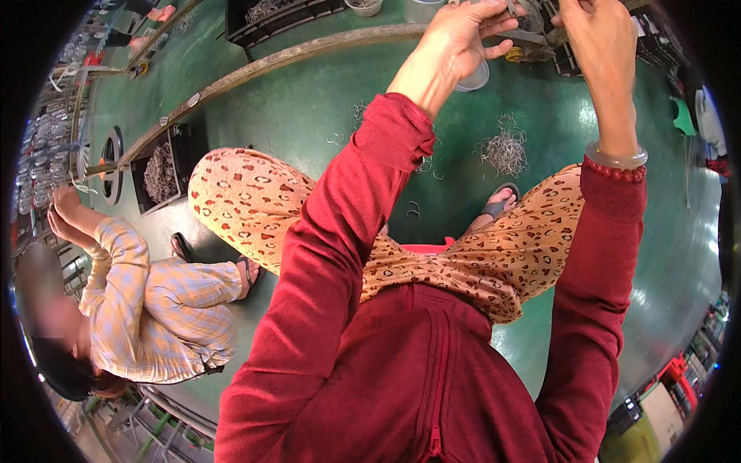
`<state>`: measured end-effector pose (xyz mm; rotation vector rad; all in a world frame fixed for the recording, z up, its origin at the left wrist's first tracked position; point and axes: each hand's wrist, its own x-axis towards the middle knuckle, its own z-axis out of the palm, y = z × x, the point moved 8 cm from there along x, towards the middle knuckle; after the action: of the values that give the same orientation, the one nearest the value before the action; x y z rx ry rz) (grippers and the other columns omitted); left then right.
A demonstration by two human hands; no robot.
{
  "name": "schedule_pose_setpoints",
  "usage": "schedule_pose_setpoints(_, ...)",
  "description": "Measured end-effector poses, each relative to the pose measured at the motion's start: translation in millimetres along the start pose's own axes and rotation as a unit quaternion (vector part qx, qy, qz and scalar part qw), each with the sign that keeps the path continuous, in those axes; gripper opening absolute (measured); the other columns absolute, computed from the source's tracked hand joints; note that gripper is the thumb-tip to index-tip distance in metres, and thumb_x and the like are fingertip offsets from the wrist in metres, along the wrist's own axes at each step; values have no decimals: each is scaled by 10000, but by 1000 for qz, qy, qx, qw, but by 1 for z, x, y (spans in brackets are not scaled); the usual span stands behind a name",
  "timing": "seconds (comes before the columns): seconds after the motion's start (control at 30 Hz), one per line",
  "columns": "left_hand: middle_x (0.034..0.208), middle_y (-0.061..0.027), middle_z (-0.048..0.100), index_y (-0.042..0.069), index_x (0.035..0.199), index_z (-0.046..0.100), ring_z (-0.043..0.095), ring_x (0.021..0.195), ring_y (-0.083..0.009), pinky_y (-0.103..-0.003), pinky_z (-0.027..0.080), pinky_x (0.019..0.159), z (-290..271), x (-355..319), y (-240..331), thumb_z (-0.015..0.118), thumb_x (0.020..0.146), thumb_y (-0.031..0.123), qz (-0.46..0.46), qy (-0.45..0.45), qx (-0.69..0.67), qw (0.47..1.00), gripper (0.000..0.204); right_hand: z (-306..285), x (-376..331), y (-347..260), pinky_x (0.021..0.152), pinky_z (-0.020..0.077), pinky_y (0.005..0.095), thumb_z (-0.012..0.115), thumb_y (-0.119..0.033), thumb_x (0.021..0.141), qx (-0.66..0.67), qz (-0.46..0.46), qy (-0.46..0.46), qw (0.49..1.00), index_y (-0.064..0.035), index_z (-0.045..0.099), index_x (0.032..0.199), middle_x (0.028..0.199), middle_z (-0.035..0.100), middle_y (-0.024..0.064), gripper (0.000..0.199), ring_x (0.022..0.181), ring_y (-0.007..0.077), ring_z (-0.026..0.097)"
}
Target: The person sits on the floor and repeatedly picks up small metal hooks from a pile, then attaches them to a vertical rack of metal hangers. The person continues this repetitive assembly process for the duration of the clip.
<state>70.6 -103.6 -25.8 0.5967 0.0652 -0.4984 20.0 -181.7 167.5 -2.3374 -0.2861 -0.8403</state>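
My left hand (455, 48) is raised at the top edge of the view. Its thumb and forefinger close on a small greyish piece that I cannot make out, while the other fingers stick out. Opposite it, my right hand (603, 48) is bent down with its fingers curled together; what they hold is hidden or too small to name. Both hands are beside a long wooden bar (324, 45). On the floor below lies a heap of thin bent metal wire pieces (505, 148), with a few loose ones scattered to its left.
A white bucket (475, 77) stands under the bar, near a yellow roll (514, 54). Black crates (185, 147) hold more metal pieces at left and upper left. A seated person in checked clothes (166, 301) works at the left. My knees flank the green floor (455, 185).
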Motion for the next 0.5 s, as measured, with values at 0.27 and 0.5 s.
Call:
schedule_pose_setpoints(0.27, 961, -41, 669, 65, 1053, 627, 600, 857, -116, -336, 454, 778, -6, -38, 20, 646, 845, 244, 34, -8, 142, 989, 275, -3, -7, -3, 495, 398, 342, 595, -78, 785, -94, -92, 37, 991, 42, 519, 735, 602, 540, 184, 151, 518, 270, 559)
schedule_pose_setpoints(0.5, 876, -34, 691, 61, 993, 690, 613, 787, -95, -246, 468, 697, -171, -48, -37, 694, 810, 255, -98, 82, 505, 854, 267, -9, -8, -2, 460, 352, 307, 578, -47, 804, -40, -76, -15, 996, 37, 489, 736, 563, 487, 127, 140, 463, 186, 471)
